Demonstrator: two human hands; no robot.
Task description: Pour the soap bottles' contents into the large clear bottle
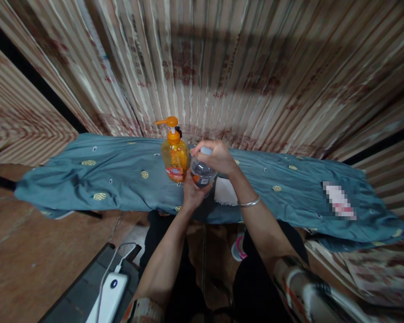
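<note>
A clear bottle point(202, 172) with an orange label and a pale cap stands near the middle of the cloth-covered table. My left hand point(194, 194) is wrapped round its lower part. From above, my right hand point(217, 156) grips the pale cap point(206, 151); its fingers are curled round it. Just left of the clear bottle is an upright orange pump bottle point(175, 157), its spout pointing left. A white cloth or paper point(226, 192) lies right of my left hand, partly behind my right forearm.
The teal cloth point(128, 179) covers a long narrow table. A blurred white and pink item point(340, 201) lies at its right. Striped curtains point(202, 72) hang behind. A white power bank point(111, 294) with a cable rests on a dark surface at lower left.
</note>
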